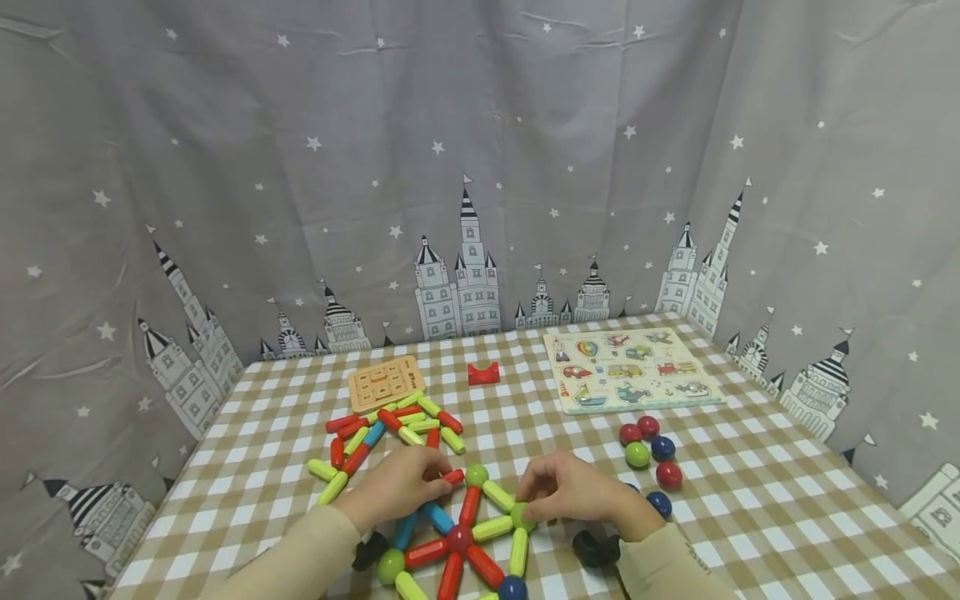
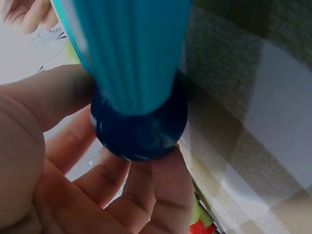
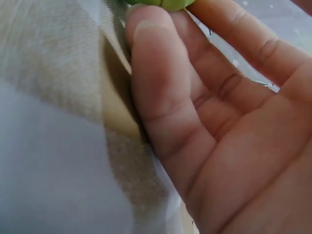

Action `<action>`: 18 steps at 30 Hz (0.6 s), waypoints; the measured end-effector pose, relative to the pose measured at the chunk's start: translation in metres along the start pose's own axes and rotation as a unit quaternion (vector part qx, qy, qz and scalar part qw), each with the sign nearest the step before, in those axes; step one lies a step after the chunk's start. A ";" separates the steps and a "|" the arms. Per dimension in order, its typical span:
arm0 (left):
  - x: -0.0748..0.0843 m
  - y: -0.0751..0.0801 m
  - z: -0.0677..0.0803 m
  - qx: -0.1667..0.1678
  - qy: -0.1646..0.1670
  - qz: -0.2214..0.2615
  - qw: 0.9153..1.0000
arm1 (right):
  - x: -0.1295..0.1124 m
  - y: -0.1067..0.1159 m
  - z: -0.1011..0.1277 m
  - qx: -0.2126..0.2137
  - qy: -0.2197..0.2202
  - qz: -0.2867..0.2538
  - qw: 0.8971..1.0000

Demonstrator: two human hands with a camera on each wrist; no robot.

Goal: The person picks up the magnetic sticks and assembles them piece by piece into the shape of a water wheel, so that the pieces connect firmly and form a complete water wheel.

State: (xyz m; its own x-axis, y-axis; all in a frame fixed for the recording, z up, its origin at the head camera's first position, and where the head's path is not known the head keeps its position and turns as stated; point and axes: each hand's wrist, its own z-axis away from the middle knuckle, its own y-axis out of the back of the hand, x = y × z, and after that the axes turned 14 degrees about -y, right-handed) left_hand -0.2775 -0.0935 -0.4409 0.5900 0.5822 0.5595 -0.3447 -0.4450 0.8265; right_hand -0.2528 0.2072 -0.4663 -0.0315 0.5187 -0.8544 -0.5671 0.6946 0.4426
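on the checked table (image 1: 750, 500) the left hand (image 1: 397, 485) pinches a short red stick (image 1: 453, 477) at the upper left of a wheel of magnetic sticks and balls (image 1: 461, 537), whose lower edge the head view cuts off, while the left wrist view shows only a blurred blue stick (image 2: 129, 48) ending in a dark blue ball (image 2: 139, 129) against the fingers. the right hand (image 1: 573, 492) curls its fingertips round the green ball (image 1: 521, 517) on the wheel's right rim, mostly hidden. loose balls (image 1: 648, 454) lie just right, spare sticks (image 1: 390, 429) behind.
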 end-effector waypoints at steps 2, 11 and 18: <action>0.000 -0.001 0.000 -0.002 0.001 0.002 1.000 | 0.002 0.001 0.000 -0.005 0.006 -0.001 1.000; -0.005 -0.004 0.002 -0.005 -0.030 0.004 1.000 | 0.002 0.000 0.002 -0.022 0.031 -0.006 0.999; -0.007 -0.005 0.003 0.007 -0.038 0.004 0.999 | -0.001 0.001 0.001 -0.023 0.034 -0.005 0.999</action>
State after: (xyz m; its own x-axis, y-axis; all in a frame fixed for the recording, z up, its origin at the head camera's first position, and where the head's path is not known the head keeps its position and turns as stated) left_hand -0.2773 -0.0975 -0.4489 0.6410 0.5262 0.5588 -0.3397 -0.4585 0.8212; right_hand -0.2521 0.2077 -0.4649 -0.0801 0.4754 -0.8761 -0.6043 0.6758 0.4220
